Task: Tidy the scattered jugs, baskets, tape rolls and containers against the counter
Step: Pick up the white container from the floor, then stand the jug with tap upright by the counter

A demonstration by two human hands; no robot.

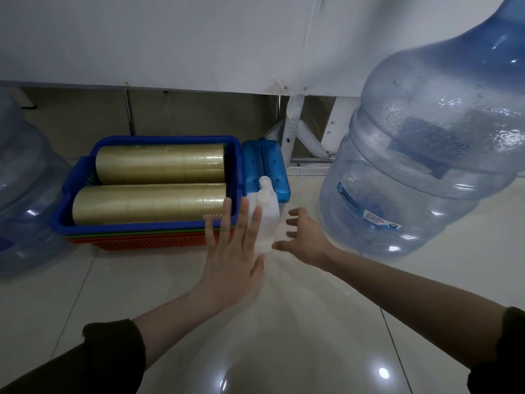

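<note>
The small white translucent plastic bottles point(265, 220) stand upright between both grips: flat, open left hand point(231, 251) alongside, open-fingered right hand point(302, 237) nearer, gripping nothing.

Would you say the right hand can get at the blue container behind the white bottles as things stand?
Probably not directly: the white bottles stand in front of the blue container, between it and the right hand.

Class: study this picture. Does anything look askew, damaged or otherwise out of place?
The large water jug on the right leans, its neck tilted up and right. The counter panel's lower edge looks chipped. The tape rolls lie neatly in the blue basket.
</note>
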